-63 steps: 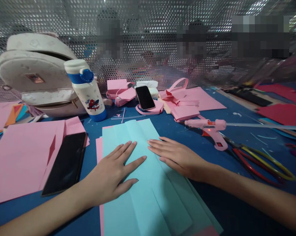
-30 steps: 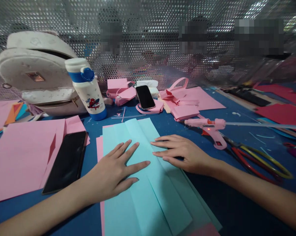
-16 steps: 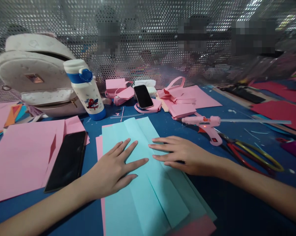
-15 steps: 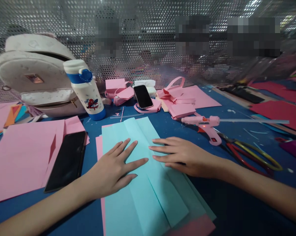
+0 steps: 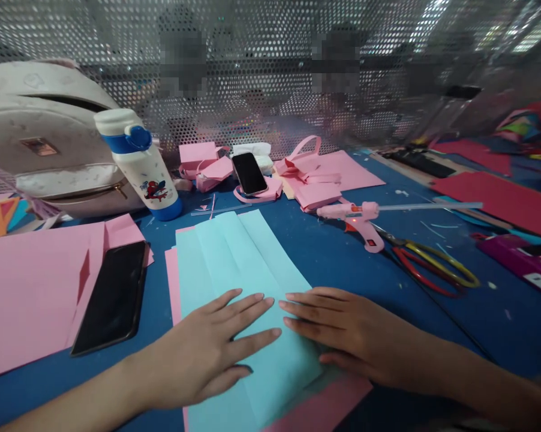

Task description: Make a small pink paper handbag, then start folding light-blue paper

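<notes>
Folded light blue paper [image 5: 228, 246] lies in front of me, with creases running along its length. Pink paper [image 5: 319, 408] shows from beneath it at the left and near edges. My left hand [image 5: 212, 348] rests flat on the blue paper, palm down, fingers spread. Opposite it, my right hand [image 5: 342, 330] lies on the paper's right part with its fingers stretched out toward the left hand. The fingertips of both hands nearly meet over the folded strip. Neither hand grasps anything.
Left are a black phone [image 5: 113, 300], pink sheets [image 5: 36, 288], a bottle [image 5: 140, 168] and a backpack [image 5: 63, 138]. Right lie a pink glue gun [image 5: 358, 219] and scissors [image 5: 432, 264] with red and yellow handles. Another phone [image 5: 249, 174] leans among pink paper pieces behind. A perforated metal panel [image 5: 261, 60] stands beyond.
Both hands have slid nearer to me along the blue paper, staying flat. The view has turned slightly to the right, so the surroundings sit further left.
</notes>
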A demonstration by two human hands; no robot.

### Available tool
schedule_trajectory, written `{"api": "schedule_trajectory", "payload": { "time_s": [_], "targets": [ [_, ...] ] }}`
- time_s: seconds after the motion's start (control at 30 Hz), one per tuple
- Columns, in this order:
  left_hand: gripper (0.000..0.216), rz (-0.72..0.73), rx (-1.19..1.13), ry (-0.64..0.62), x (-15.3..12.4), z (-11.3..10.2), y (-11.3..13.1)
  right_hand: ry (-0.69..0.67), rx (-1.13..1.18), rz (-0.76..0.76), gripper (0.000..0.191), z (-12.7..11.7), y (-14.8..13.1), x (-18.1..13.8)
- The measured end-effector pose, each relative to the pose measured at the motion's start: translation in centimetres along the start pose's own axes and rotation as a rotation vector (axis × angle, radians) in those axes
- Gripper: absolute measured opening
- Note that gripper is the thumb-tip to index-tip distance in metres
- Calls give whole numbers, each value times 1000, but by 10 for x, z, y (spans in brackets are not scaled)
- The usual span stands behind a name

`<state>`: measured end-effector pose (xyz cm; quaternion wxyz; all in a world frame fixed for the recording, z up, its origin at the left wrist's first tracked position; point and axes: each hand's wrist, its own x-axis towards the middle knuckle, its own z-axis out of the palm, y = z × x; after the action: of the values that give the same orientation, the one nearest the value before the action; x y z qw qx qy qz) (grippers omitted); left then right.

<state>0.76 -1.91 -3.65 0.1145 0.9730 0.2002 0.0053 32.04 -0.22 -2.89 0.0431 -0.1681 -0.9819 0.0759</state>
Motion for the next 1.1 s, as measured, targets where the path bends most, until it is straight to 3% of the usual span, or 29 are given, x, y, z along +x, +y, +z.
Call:
{"api": "schedule_trajectory", "payload": {
  "time_s": [0.2, 0.47, 0.63, 1.1],
  "targets": [
    [84, 44, -4, 49, 2, 4, -6, 33, 68, 11, 54, 3, -8, -9],
    [40, 281, 155, 351, -1, 7, 2, 219, -5, -36, 28, 5, -17, -1],
    [31, 321, 204, 347, 0, -1, 9, 336, -92, -54, 25, 9, -24, 2],
    [42, 298, 139, 361, 0, 1, 6, 360, -122, -124, 29, 9, -34, 6]
  ]
}}
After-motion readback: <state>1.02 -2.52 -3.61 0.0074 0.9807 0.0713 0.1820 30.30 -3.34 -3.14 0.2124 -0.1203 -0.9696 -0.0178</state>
